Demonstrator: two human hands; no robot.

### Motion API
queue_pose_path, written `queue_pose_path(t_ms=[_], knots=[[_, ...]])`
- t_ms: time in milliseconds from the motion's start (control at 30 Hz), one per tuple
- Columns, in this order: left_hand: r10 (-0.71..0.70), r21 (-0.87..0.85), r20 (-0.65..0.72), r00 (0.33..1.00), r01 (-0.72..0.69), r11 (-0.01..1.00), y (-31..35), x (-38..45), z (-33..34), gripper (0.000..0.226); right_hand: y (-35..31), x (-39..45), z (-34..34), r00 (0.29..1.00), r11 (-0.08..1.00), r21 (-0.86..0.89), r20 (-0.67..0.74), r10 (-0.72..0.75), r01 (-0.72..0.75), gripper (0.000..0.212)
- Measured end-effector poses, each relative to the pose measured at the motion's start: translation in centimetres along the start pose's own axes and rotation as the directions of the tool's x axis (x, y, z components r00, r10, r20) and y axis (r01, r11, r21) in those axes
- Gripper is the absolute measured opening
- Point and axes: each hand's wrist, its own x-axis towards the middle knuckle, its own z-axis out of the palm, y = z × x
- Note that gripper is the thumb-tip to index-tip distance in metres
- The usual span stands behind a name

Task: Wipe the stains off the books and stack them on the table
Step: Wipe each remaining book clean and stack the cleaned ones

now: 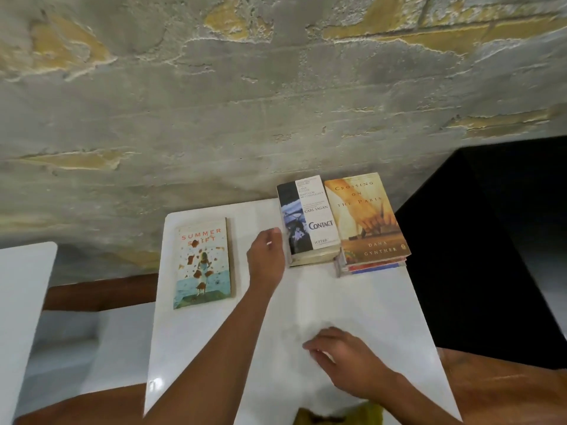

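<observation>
Stains dot Summer Shift book (202,263), lying flat on table (352,302).

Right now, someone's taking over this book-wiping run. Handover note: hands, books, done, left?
Left hand: reaching beside the white Contact paperback, fingers curled, holding nothing that shows.
Right hand: resting on the white table, relaxed, empty.
Contact paperback tops one pile; orange Crossing on the Paris paperback tops a neighbouring stack. Pale Summer Shift paperback lies alone, cover spotted brown.
Left: wipe Summer Shift, stack it. Yellow-green cloth at near edge.
</observation>
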Motion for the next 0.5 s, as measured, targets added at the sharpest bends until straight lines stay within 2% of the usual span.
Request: queue_pose_path(t_ms=[67, 167, 300, 400, 500], knots=[[0.004, -0.024, -0.008, 1.0, -0.004, 1.0, -1.6, -1.6, -1.3, 0.032, 0.1, -0.9, 0.8, 0.991, 0.999, -0.022, 0.136, -0.02, 0.023, 0.035], [0.009, -0.035, -0.036, 0.999, -0.01, 0.999, -4.5, -4.4, -3.1, 0.017, 0.2, -2.0, 1.4, 0.969, 0.992, -0.101, 0.244, -0.048, 0.074, 0.043], [-0.009, 0.076, -0.157, 0.988, 0.021, 0.997, -9.7, -9.9, -5.8, 0.019, 1.1, -4.0, 3.7, 0.906, 0.96, -0.158, 0.394, -0.152, 0.23, 0.053], [-0.099, 0.113, -0.323, 0.941, 0.142, 0.983, -14.3, -13.2, -8.3, 0.023, 1.8, -5.6, 5.8, 0.858, 0.859, -0.302, 0.446, -0.256, 0.413, 0.056], [-0.239, 0.143, -0.48, 0.844, 0.344, 0.928, -18.7, -15.9, -11.4, 0.029, 1.9, -6.5, 7.9, 0.84, 0.766, -0.395, 0.422, -0.34, 0.508, 0.059]])
